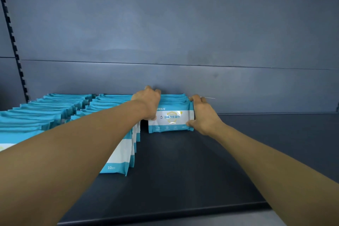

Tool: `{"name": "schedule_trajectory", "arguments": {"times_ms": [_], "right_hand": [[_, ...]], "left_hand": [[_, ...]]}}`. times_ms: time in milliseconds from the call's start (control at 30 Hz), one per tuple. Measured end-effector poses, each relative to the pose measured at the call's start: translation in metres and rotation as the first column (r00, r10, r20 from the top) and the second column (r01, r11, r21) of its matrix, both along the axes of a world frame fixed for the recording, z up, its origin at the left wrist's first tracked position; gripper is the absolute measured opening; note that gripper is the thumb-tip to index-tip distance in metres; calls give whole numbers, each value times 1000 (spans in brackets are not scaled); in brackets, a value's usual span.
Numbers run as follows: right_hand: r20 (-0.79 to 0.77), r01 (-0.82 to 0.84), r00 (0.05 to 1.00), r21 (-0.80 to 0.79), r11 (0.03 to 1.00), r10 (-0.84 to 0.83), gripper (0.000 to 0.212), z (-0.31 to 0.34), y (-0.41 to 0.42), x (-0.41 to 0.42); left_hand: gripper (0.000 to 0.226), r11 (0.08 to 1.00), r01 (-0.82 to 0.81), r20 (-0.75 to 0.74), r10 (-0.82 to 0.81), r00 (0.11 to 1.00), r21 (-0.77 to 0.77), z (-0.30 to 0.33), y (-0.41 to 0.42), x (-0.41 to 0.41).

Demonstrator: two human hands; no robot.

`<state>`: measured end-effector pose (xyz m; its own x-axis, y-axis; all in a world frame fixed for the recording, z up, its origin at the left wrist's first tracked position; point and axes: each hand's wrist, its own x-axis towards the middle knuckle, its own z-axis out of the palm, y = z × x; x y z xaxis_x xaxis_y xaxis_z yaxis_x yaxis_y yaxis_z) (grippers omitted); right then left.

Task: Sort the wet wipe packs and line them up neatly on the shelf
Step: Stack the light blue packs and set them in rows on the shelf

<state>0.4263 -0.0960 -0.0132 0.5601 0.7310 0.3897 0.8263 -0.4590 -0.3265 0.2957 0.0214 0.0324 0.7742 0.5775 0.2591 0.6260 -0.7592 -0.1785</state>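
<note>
Item: short row of upright teal-and-white plastic wet wipe packs (171, 119), standing on edge against the dark grey metal back panel (165, 33), on the dark grey flat shelf board (183, 170). The front pack faces outward, label readable.

Left hand (147, 102): clasps the row's left end, fingers curled over the top rear corner, thumb low on the front pack's face.

Right hand (202, 115): clasps the row's right end, fingers hooked over the top, thumb against the lower side edge. Likely purpose: squeezing from both ends squares the soft packs into one block flush with the back panel.

Left of this row: two longer rows of matching teal-and-white packs (60, 112), running from the back panel toward the shelf front, partly hidden by the left forearm.

Right of this row: bare shelf board, apparently room for further rows.
</note>
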Motion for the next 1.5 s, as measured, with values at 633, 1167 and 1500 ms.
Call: {"name": "schedule_trajectory", "arguments": {"times_ms": [633,1167,1500], "right_hand": [[280,9,960,-37,999,2,43,55,-67,-84],[36,-369,928,-56,928,371,31,-24,-171,-265],[-92,-458,888,-281,844,451,25,-147,-181,-377]], "left_hand": [[21,995,96,224,-99,969,28,42,-52,-80],[22,959,-138,140,176,974,-248,-50,-196,-302],[16,782,-267,27,341,940,-564,-189,-211,-437]]}}
